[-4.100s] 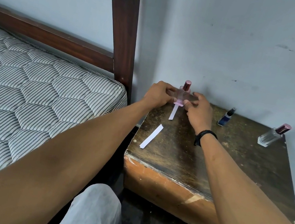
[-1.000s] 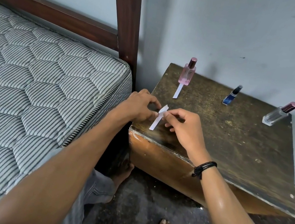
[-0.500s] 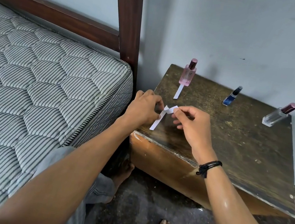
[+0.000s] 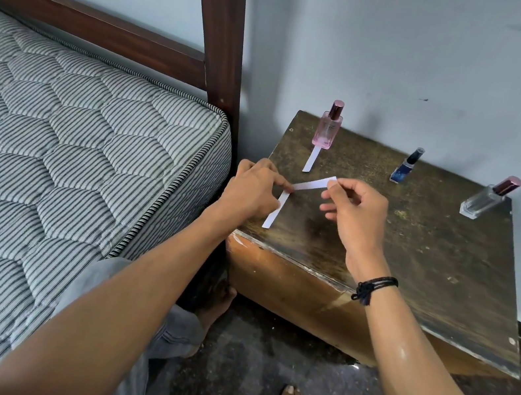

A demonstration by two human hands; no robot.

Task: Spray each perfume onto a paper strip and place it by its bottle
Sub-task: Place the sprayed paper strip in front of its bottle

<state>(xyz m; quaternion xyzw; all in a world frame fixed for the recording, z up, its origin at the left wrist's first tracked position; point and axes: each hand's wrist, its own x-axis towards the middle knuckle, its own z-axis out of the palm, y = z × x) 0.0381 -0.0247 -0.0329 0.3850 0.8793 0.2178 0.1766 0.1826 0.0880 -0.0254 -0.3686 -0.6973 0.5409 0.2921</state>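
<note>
Left hand (image 4: 253,192) and right hand (image 4: 353,213) pinching 2 paper strips (image 4: 314,183), overlap hidden by fingertips (image 4: 284,184)

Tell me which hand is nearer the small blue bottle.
Right. The right hand is in front and left of the small blue bottle; the left hand is farther left, at the table edge.

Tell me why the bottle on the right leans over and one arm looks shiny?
Head view: the wide-angle lens likely stretches the edges, so the clear bottle seems to lean while the pink bottle stands nearly straight. Head view again: light leaves a small glare spot on the right forearm, and the paper strip looks sharp, not blurred.
</note>
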